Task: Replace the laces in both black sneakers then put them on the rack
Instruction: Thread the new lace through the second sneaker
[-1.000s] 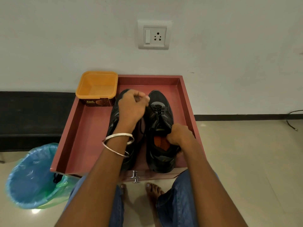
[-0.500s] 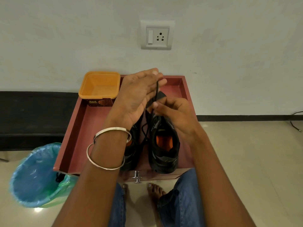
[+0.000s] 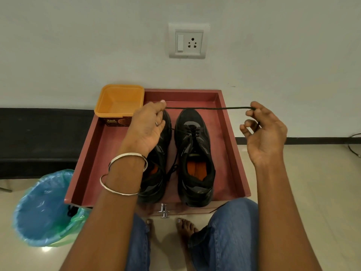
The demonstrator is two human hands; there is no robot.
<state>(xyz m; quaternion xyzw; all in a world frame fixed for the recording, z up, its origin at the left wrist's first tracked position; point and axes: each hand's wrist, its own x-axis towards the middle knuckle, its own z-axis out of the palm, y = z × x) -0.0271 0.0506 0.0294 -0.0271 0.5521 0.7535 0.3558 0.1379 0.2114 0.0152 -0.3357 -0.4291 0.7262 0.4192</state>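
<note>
Both hands' fingers pinched on a black lace (image 3: 207, 108), taut between left hand (image 3: 148, 128) and right hand (image 3: 265, 132).

We see two black sneakers standing side by side, soles down, in a reddish-brown tray (image 3: 232, 145), toes toward its far wall and heels near its front edge. The right sneaker (image 3: 194, 155) sits near the tray's middle, its orange insole showing through the open collar and a black lace still threaded at its eyelets. The left sneaker (image 3: 158, 163) stands just beside it, toward the tray's left side, partly covered from our view; a bit of orange insole shows. A black shoelace (image 3: 207, 108) is stretched taut and level above the toes, over the tray's far end.
</note>
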